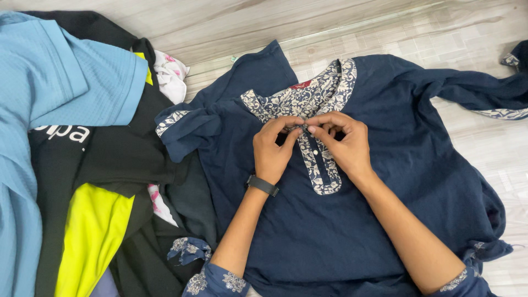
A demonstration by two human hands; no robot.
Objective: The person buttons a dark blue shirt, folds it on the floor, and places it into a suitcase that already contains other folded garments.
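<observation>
- Forearms enter from bottom edge, patterned cuffs at both; black band [263, 185] on left wrist.
- Left hand [273, 147]: fingers curled, thumb and forefinger pinching the placket [317, 165] near its top.
- Right hand [342, 142]: fingers curled, fingertips pinching same spot, touching left fingertips.
- Navy tunic [396, 165] lies flat, front up, on pale wood floor [330, 22]; sleeves spread sideways.
- Clothes pile to left: blue shirt [60, 77], black garment [115, 154], yellow panel [91, 236].

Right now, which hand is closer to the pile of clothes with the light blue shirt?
Left. The left hand pinches the navy top's patterned placket on the side facing the clothes pile; the right hand is farther away.
</observation>
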